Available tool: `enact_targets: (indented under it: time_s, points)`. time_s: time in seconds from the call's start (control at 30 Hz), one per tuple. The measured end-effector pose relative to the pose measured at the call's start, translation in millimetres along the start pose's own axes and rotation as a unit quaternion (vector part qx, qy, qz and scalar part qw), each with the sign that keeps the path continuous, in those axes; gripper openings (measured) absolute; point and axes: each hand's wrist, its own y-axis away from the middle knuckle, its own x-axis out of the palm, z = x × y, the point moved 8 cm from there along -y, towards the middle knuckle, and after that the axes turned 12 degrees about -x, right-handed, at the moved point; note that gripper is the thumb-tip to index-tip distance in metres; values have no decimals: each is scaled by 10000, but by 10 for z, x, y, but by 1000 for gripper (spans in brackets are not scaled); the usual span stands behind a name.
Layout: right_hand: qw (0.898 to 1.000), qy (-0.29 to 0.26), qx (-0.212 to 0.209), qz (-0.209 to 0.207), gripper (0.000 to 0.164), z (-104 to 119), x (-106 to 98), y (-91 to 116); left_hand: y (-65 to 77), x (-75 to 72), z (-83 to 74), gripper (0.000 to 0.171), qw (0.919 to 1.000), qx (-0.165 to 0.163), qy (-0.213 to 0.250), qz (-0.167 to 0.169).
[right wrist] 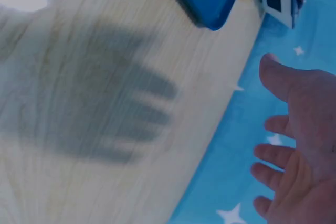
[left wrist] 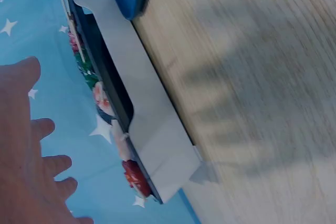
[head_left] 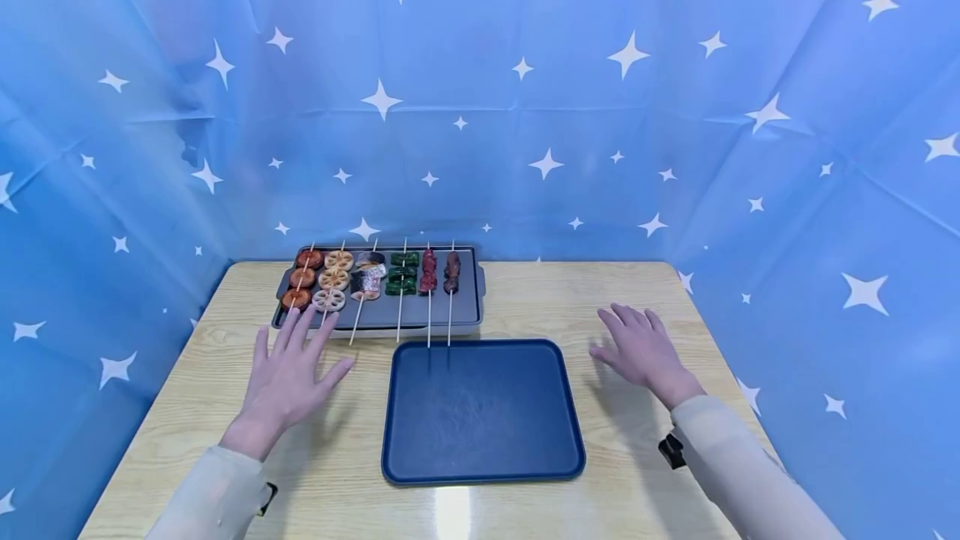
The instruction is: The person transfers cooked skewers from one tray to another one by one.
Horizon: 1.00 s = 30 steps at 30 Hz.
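Observation:
My left hand [head_left: 283,386] hovers over the table with fingers spread, just in front of the left end of a dark grill plate [head_left: 378,317]. Across the plate lie several skewers: brown round slices [head_left: 302,278], lotus root slices [head_left: 334,280], fish pieces [head_left: 367,282], green pepper pieces [head_left: 402,272], red meat [head_left: 428,271] and brown meat [head_left: 452,272]. Their sticks point toward me. To the right of a blue tray [head_left: 483,415], my right hand [head_left: 643,348] is held above the table, fingers extended. Both hands hold nothing.
The wooden table [head_left: 570,298] meets a blue star-patterned curtain [head_left: 480,107] at its back and sides. Two skewer sticks reach over the blue tray's back rim. In the left wrist view, the grill's pale side wall [left wrist: 152,124] stands on the table.

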Motion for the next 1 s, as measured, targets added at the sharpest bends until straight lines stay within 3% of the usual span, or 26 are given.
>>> enact_targets:
  time_s: [0.2,0.43,0.7,1.0]
  points:
    - [9996,-197,-92,173,59,183,-49,-164,82,-141,-212,62,9974,583,276,-327]
    - [9983,-209,-439,314,51,518,-51,-407,258,-219,-453,47,9869,1307,593,-734]
    - [9905,-1040,-567,704,44,937,107,-641,422,-23,-643,36,9754,2016,756,-479]
    - [9781,-1843,-678,684,35,1384,225,-870,491,295,-669,40,9760,2057,697,-165]
